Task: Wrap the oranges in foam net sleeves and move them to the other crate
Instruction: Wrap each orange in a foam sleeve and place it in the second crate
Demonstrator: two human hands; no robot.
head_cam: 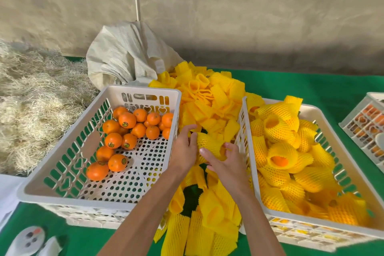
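Between the two crates, both hands are working one yellow sleeve (209, 144): the left hand (184, 149) is gripping its left end with curled fingers, and the right hand (225, 164) is pinching and tugging at its right end. Whether an orange is already sitting inside is hard to tell, though the sleeve is bulging as if filled. The left crate (62, 191) is holding roughly eighteen bare oranges (126, 119), clustered toward its far and left side, with much of its perforated floor showing. The right crate (311, 233) is lying heaped with sleeved oranges (280, 156), nearly to the rim. A pile of spare sleeves (209, 93) is spreading across the green table (322, 87) between and behind the crates. Judging by this, the job is looking well past halfway, with the remaining bare fruit still waiting to be wrapped and moved.
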